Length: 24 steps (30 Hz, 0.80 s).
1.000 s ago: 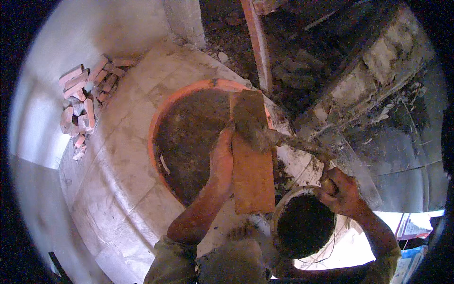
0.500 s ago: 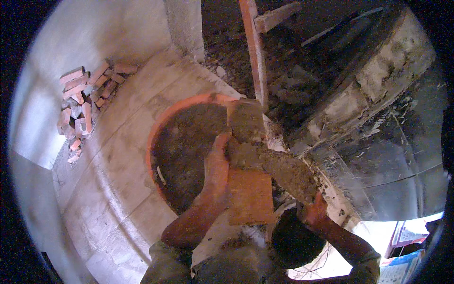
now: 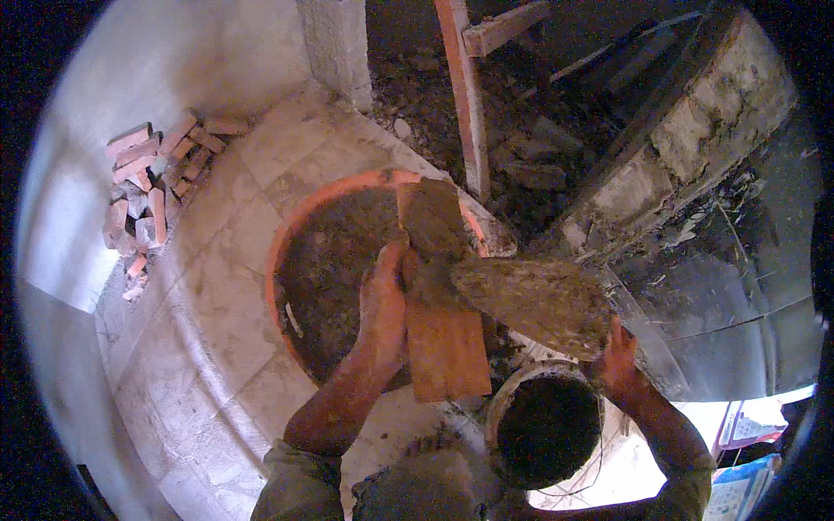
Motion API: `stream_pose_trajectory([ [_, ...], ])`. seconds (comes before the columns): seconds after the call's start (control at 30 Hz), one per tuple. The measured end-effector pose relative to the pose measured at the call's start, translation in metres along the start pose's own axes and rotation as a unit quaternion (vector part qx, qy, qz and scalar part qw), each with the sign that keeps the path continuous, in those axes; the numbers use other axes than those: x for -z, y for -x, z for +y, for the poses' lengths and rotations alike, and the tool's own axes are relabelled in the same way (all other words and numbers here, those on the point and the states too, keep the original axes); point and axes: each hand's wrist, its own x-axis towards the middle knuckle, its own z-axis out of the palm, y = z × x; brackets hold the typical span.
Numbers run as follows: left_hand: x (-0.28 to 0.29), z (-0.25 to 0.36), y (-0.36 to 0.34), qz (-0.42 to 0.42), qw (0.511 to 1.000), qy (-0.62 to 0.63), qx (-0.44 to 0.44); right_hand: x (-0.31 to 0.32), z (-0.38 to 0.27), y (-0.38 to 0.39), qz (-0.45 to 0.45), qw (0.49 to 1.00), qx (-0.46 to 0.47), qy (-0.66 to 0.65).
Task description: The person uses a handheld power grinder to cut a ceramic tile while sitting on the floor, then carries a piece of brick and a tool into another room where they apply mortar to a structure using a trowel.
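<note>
My left hand (image 3: 382, 291) is closed on the left edge of a long, flat orange-brown brick (image 3: 447, 352). Grey-brown mortar covers the brick's far part, while its near end is bare. At the right, my right hand (image 3: 612, 360) grips a trowel (image 3: 539, 304) whose broad blade is coated with mortar. The fist hides the trowel's handle. The blade's tip meets or overlaps the brick's right side; whether they touch, I cannot tell. Beneath the brick and my left hand stands a round orange-rimmed basin (image 3: 280, 252) holding dark mortar.
A round bucket (image 3: 502, 406) with a dark inside stands near my right forearm. Red bricks (image 3: 156, 178) are piled against the left wall. An upright wooden post (image 3: 467, 104) rises beyond the basin, among rubble. A rough masonry ledge (image 3: 643, 187) and dark sheeting (image 3: 721, 304) lie right.
My right hand has moved right and slightly away with the trowel, whose blade now lies flatter across the view. My left hand and the brick have shifted a little left. More of the bucket shows.
</note>
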Motion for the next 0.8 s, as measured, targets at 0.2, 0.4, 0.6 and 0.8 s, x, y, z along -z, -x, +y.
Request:
stream_pose_trajectory([
  [0.2,-0.009,0.003,0.017,-0.061,0.996,0.057,0.008,-0.038,-0.003,0.006,-0.016,0.997,0.030,0.072],
  [0.4,-0.009,0.009,0.020,-0.070,0.989,0.124,0.049,-0.091,0.014,0.040,0.002,0.999,-0.053,0.005],
  [0.6,0.010,-0.002,0.009,-0.037,0.987,0.134,0.078,-0.057,0.023,0.054,-0.044,0.988,-0.133,-0.059],
  [0.8,-0.003,0.001,0.007,-0.010,0.999,0.049,0.000,0.013,0.006,-0.012,-0.043,0.997,0.026,0.051],
])
